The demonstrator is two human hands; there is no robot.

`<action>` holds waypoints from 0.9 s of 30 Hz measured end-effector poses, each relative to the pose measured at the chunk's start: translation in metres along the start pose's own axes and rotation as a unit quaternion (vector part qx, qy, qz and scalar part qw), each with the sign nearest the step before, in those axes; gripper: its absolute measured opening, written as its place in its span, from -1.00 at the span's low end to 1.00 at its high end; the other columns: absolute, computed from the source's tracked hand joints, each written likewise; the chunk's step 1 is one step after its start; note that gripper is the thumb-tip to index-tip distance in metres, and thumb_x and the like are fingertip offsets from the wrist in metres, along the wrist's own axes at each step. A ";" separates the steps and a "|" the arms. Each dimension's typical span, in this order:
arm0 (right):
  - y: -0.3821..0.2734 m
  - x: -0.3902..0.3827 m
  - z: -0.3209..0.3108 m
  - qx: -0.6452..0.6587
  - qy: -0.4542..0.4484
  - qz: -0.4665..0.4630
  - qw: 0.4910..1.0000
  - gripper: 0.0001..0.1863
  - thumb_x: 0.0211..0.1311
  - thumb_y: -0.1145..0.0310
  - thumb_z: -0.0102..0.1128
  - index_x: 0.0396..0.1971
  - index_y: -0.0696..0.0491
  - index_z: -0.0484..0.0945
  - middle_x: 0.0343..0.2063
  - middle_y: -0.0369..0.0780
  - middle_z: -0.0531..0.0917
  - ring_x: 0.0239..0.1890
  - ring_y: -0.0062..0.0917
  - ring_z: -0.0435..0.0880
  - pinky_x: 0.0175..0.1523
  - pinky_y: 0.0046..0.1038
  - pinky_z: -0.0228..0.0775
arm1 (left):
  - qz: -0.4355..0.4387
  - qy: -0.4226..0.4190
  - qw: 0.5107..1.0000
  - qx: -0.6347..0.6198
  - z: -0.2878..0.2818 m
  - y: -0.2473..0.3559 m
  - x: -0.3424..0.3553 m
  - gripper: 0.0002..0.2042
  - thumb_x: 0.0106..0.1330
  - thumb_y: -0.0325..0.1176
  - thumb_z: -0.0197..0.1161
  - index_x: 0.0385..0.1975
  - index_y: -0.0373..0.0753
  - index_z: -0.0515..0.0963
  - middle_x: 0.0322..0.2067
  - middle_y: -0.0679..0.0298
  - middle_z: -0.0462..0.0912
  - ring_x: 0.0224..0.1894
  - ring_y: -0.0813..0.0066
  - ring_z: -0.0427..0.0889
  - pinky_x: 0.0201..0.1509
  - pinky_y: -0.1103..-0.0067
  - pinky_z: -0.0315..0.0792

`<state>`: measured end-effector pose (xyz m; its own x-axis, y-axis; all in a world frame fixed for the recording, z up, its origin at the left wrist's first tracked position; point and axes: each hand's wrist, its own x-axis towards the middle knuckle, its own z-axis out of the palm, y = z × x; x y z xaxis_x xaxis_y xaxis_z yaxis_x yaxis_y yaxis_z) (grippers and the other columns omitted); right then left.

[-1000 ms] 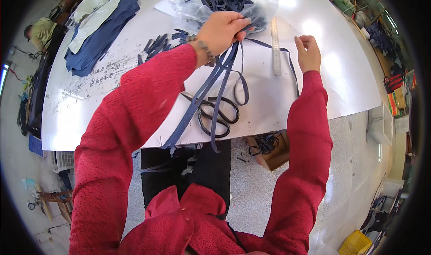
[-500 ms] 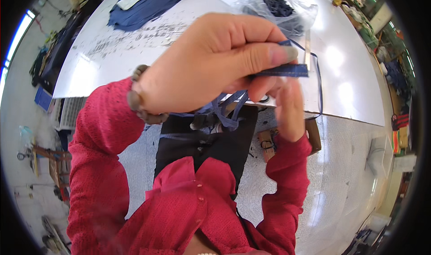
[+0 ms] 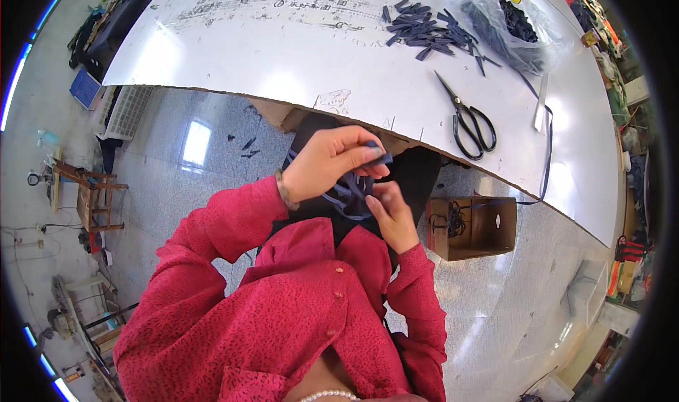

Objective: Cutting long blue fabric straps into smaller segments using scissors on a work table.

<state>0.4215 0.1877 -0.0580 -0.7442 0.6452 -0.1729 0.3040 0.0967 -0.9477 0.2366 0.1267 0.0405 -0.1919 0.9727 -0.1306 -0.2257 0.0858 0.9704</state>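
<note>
My left hand, with a beaded bracelet at the wrist, is closed with thumb and fingers pinched on a dark blue fabric strip. A short end of it sticks out past the thumb. Lower and to the right, my right hand is closed at the edge of hanging blue strip loops; its thumb and fingers press together there. The loops hang between both hands, over my dark-trousered lap. Black-handled scissors lie on the white table, beyond my right hand.
Short dark pieces are heaped on the table beside a clear plastic bag of dark pieces. A narrow dark tape runs past a pale flat strip over the table edge into a cardboard box on the floor.
Both hands have come down and nearer my lap, away from the view. The scissors and heap of pieces, hidden before, now show. The strip stays in my left hand.
</note>
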 end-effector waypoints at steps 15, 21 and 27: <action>-0.080 0.037 -0.025 -0.025 0.151 -0.184 0.971 -0.77 0.13 0.50 0.21 -0.22 0.15 0.42 -0.15 -0.15 0.55 -0.14 -0.39 0.54 -0.03 -0.47 0.37 | 0.164 0.035 0.936 0.310 -0.022 -0.028 0.014 -0.56 0.21 -0.40 0.27 0.12 -0.18 0.39 -0.33 0.10 0.65 -0.29 0.20 0.68 -0.27 0.52 0.52; -0.085 0.037 -0.019 0.012 0.091 -0.143 0.985 -0.80 0.11 0.55 0.21 -0.25 0.14 0.46 -0.19 -0.19 0.63 -0.20 -0.45 0.61 -0.11 -0.50 0.41 | 0.112 0.013 0.937 0.330 -0.022 -0.033 0.012 -0.40 0.19 -0.47 0.26 0.26 -0.14 0.22 -0.33 0.11 0.67 -0.28 0.16 0.68 -0.27 0.51 0.53; -0.093 0.036 -0.014 -0.070 0.101 -0.152 0.981 -0.77 0.08 0.61 0.21 -0.24 0.14 0.47 -0.23 -0.19 0.63 -0.26 -0.45 0.62 -0.16 -0.51 0.43 | 0.151 -0.013 0.894 0.421 -0.021 -0.041 0.014 -0.33 0.18 -0.44 0.25 0.31 -0.15 0.14 -0.31 0.11 0.65 -0.33 0.15 0.67 -0.32 0.44 0.54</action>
<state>0.3748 0.2126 0.0281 -0.6841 0.7064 0.1819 0.1760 0.4018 -0.8987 0.2235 0.1320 -0.0050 -0.0979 0.9827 0.1572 0.6334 -0.0603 0.7715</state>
